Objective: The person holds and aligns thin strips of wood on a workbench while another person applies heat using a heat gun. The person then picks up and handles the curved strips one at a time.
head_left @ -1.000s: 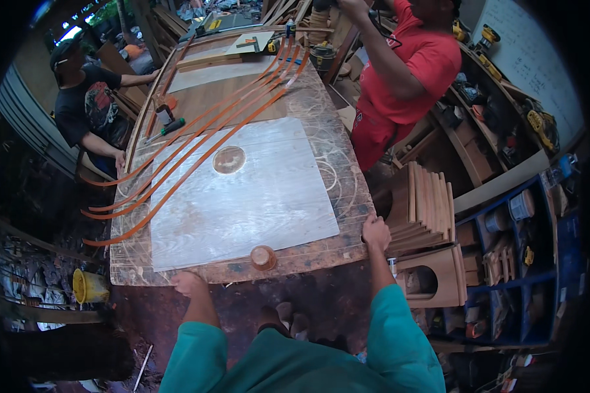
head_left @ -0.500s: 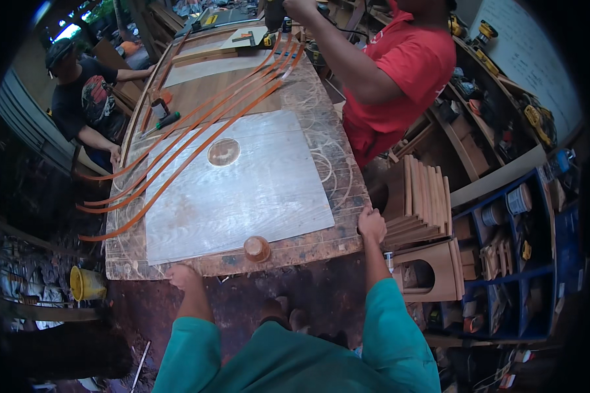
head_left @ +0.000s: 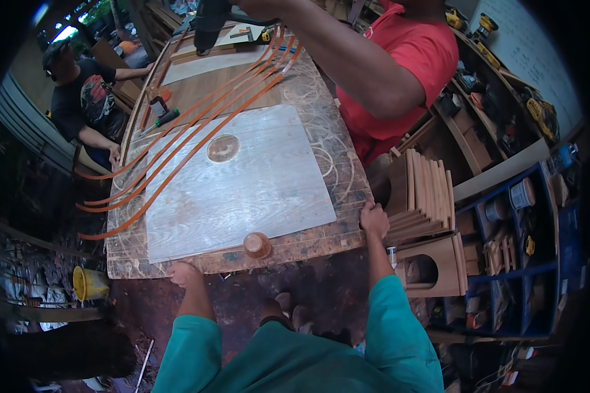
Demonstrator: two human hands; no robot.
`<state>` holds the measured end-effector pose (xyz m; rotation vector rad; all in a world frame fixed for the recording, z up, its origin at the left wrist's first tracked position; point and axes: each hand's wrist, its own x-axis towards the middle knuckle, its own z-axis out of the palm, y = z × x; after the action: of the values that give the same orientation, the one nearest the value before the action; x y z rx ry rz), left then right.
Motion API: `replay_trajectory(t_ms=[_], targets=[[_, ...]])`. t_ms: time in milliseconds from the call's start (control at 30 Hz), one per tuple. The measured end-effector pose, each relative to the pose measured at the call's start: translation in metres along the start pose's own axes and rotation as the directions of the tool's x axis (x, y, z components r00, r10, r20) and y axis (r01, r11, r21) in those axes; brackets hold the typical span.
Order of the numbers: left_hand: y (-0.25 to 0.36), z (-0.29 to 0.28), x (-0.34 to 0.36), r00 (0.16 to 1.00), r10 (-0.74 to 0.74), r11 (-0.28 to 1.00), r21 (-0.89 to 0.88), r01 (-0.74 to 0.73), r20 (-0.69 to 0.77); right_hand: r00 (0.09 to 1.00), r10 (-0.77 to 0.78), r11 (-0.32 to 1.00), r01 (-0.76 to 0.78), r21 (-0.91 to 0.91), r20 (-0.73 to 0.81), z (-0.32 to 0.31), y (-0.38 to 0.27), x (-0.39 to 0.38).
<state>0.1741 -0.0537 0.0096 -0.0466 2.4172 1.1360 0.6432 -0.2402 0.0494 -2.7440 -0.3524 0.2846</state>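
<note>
My left hand (head_left: 182, 274) grips the near left edge of the worn wooden worktable top (head_left: 328, 233), and my right hand (head_left: 373, 219) is closed on its right edge near the corner. On the board lie a pale plywood sheet (head_left: 242, 190) with a round mark (head_left: 223, 149), several long orange curved strips (head_left: 117, 229) overhanging the left side, a small round wooden piece (head_left: 257, 245) by the near edge, and a green-handled tool (head_left: 167, 118).
A co-worker in black (head_left: 85, 105) holds the left side. Another in red (head_left: 400, 85) holds a dark tool (head_left: 208, 26) over the far end. At right stand stacked curved wooden pieces (head_left: 426, 196) and blue shelving (head_left: 511, 275); a yellow bucket (head_left: 89, 283) sits at left.
The co-worker in red has leaned in and brought the dark tool leftward and down over the table. The worktable sits slightly higher and farther left in view, with my hands still on it.
</note>
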Motion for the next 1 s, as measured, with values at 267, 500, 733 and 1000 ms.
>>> replay_trajectory(t_ms=[267, 500, 733, 1000], targets=[[0.0, -0.001, -0.001, 0.999, 0.028, 0.999, 0.025, -0.029, 0.034, 1.0, 0.001, 1.0, 0.0, -0.012, 0.02, -0.005, -0.006, -0.002], [0.003, 0.002, 0.004, 1.0, -0.024, 0.999, -0.021, 0.024, 0.001, 1.0, -0.002, 1.0, 0.002, -0.02, 0.007, -0.003, -0.006, -0.003], [-0.001, 0.002, 0.003, 0.999, 0.024, 1.0, -0.009, -0.024, -0.031, 1.0, -0.019, 0.999, 0.019, -0.033, 0.004, 0.002, -0.002, 0.0], [0.0, 0.003, -0.005, 0.998, 0.038, 0.999, 0.001, -0.038, -0.041, 1.0, -0.014, 0.999, 0.013, -0.048, -0.012, -0.001, 0.0, 0.003]])
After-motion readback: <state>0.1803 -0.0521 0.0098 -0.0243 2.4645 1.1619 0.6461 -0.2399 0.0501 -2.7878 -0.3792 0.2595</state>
